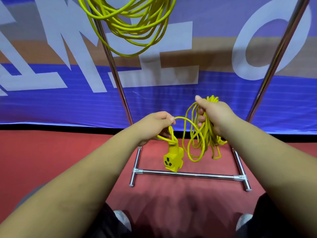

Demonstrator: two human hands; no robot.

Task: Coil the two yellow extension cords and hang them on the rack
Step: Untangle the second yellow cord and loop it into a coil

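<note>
Both hands are out in front, held apart and joined by one arc of cable. The left hand [159, 124] curls its fingers round a small loop of the loose yellow cord [197, 143], just above its three-outlet socket block [173, 159], which dangles below the fist. The right hand [214, 114] sits a little higher and further out, clamped on the gathered bundle of that cord's loops. The lowest loops seem to hang clear of the floor, though the angle makes that hard to judge.

Nearest the camera, two grey shoe tips [121, 219] stand on the red floor [51, 160], with open floor between them and the rack [187, 174]. The rack's low crossbar lies just beneath the socket block, and its two short feet run front to back at either end. Two chrome uprights rise and spread outward, with open room between them behind the hands. At the top edge, the coiled yellow cord [130, 23] hangs in loose loops beside the left upright. Beyond, a blue banner [51, 103] with large pale letters meets the floor at a black strip
</note>
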